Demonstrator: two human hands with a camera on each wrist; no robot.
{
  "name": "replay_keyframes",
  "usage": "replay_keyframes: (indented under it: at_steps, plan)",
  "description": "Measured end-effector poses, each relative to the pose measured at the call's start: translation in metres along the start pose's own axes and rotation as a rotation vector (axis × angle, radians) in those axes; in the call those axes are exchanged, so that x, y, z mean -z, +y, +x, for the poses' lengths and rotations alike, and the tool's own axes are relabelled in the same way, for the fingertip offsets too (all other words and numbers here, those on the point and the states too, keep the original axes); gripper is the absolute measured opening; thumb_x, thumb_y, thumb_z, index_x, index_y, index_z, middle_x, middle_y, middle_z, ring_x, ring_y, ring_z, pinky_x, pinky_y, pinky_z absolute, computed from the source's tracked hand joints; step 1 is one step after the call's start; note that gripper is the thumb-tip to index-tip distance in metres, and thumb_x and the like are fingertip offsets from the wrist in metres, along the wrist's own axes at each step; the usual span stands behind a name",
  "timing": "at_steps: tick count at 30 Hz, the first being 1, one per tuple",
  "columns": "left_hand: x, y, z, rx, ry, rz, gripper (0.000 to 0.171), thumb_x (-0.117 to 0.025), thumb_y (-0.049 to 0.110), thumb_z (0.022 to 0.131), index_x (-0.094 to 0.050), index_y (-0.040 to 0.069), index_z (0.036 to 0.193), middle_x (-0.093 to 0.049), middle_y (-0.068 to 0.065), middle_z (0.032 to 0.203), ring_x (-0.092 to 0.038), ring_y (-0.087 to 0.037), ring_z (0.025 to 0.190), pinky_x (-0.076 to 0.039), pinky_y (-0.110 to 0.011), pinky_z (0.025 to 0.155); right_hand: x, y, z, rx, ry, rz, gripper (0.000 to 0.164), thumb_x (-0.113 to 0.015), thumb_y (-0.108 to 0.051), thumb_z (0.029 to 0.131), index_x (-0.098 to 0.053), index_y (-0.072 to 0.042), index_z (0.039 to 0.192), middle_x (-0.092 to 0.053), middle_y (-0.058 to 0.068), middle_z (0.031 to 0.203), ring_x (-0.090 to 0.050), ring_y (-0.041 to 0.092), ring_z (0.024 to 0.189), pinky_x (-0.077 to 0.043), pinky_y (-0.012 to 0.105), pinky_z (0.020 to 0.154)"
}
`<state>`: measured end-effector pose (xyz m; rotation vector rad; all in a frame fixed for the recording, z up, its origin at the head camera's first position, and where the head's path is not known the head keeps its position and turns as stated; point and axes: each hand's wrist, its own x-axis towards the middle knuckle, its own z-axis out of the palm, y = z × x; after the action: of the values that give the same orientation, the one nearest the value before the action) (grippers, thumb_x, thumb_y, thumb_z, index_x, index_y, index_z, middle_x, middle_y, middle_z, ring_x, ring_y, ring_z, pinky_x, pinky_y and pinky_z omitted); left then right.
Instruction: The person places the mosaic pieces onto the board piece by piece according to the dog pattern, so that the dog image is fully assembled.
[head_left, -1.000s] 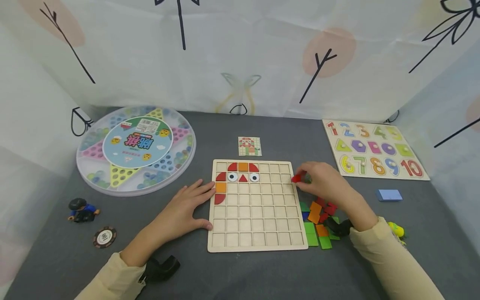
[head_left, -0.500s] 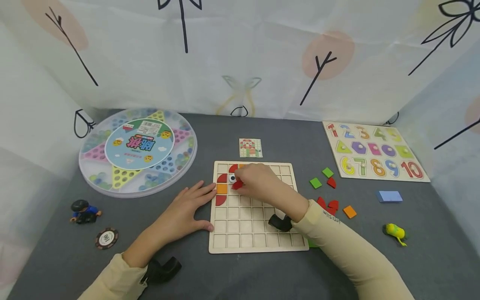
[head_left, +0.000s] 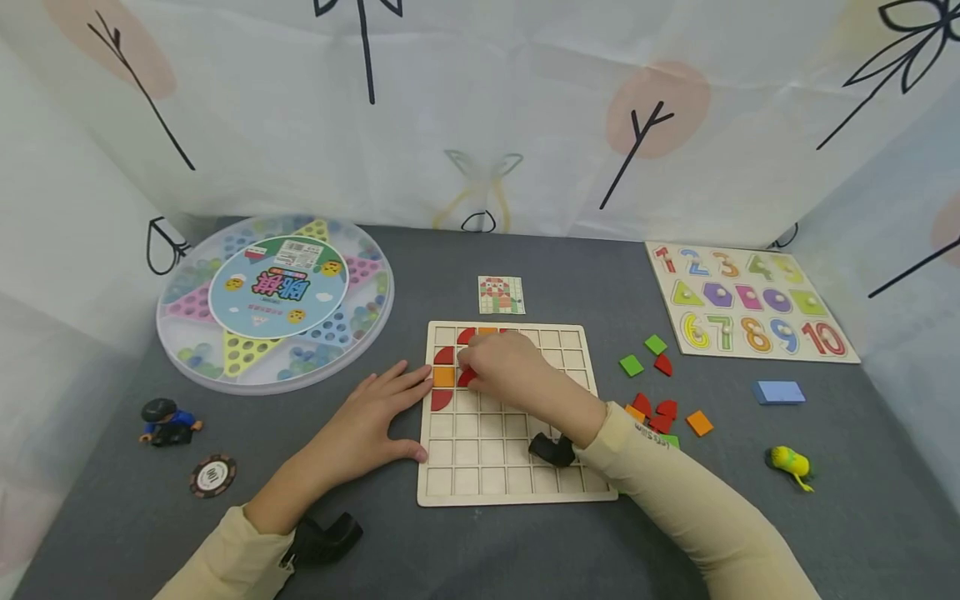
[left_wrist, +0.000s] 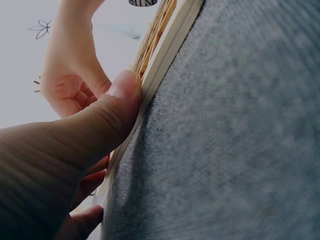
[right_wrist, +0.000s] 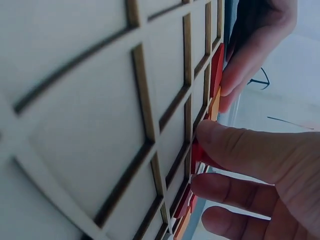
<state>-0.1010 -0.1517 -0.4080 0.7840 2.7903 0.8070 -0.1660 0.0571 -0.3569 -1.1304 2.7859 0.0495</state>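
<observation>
A square wooden grid board (head_left: 480, 454) lies on the dark grey table. My left hand (head_left: 371, 417) rests along its left edge, fingers spread and fairly straight, with the thumb (left_wrist: 127, 87) against the rim. My right hand (head_left: 521, 371) is over the board's upper part, pinching a red quarter-round tile (head_left: 466, 378) at a square near the left. In the right wrist view the thumb and fingers are at this tile (right_wrist: 197, 152). An orange square tile (head_left: 444, 377) and a red tile (head_left: 442, 401) sit in the left column. The right hand hides the eye tiles.
A pattern card (head_left: 502, 295) lies behind the board. Loose red, orange and green tiles (head_left: 632, 365) are at its right. A round game box (head_left: 277, 371), a toy figure (head_left: 168, 423), a chip (head_left: 213, 476), a number board (head_left: 757, 304), a blue block (head_left: 780, 392) and a yellow toy (head_left: 790, 461) stand around.
My right hand moved left from the board's right edge to its upper left, carrying the red tile, then shifted slightly to set it lower at a square. My left hand stayed on the edge.
</observation>
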Motion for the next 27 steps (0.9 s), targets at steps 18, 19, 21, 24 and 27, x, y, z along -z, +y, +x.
replay_keyframes:
  at_steps: [18, 19, 21, 24, 27]
  plan:
    - [0.001, -0.002, 0.0, -0.001, 0.0, 0.011, 0.091, -0.072, 0.051, 0.061, -0.035, 0.019, 0.138, -0.026, 0.004, 0.145, -0.014, -0.026, 0.135, -0.012, -0.055, 0.103, -0.007, 0.084, -0.137, -0.362, 0.142, 0.227, 0.032, -0.07, -0.024, 0.076, -0.065, -0.013, 0.105, -0.059, -0.003, 0.084, -0.049, 0.008, 0.064, -0.042, 0.026, 0.055]
    - [0.001, -0.002, 0.0, 0.0, -0.001, 0.011, 0.091, -0.072, 0.051, 0.061, -0.035, 0.019, 0.138, -0.026, 0.004, 0.145, -0.014, -0.026, 0.135, -0.012, -0.056, 0.103, -0.01, 0.089, -0.146, -0.394, 0.126, 0.232, 0.032, -0.07, -0.024, 0.076, -0.065, -0.013, 0.105, -0.059, -0.003, 0.085, -0.05, 0.009, 0.065, -0.043, 0.027, 0.057]
    - [0.001, -0.002, 0.0, 0.0, -0.002, 0.013, 0.091, -0.071, 0.052, 0.061, -0.035, 0.019, 0.138, -0.026, 0.004, 0.145, -0.014, -0.026, 0.135, -0.012, -0.056, 0.103, -0.017, 0.096, -0.161, -0.44, 0.098, 0.241, 0.032, -0.071, -0.024, 0.075, -0.065, -0.012, 0.104, -0.06, -0.001, 0.087, -0.052, 0.011, 0.069, -0.046, 0.031, 0.06]
    - [0.001, -0.001, 0.001, -0.001, -0.005, 0.01, 0.091, -0.072, 0.051, 0.061, -0.035, 0.019, 0.138, -0.027, 0.003, 0.145, -0.014, -0.027, 0.135, -0.012, -0.056, 0.103, -0.023, 0.103, -0.175, -0.495, 0.07, 0.242, 0.032, -0.071, -0.024, 0.075, -0.065, -0.012, 0.104, -0.061, 0.004, 0.093, -0.053, 0.015, 0.074, -0.047, 0.036, 0.065]
    - [0.0, 0.0, 0.002, -0.002, -0.009, 0.008, 0.091, -0.072, 0.051, 0.061, -0.035, 0.019, 0.138, -0.027, 0.003, 0.145, -0.015, -0.027, 0.135, -0.012, -0.056, 0.103, -0.027, 0.105, -0.181, -0.538, 0.062, 0.234, 0.032, -0.07, -0.026, 0.075, -0.065, -0.011, 0.104, -0.06, 0.004, 0.092, -0.05, 0.015, 0.071, -0.045, 0.034, 0.061]
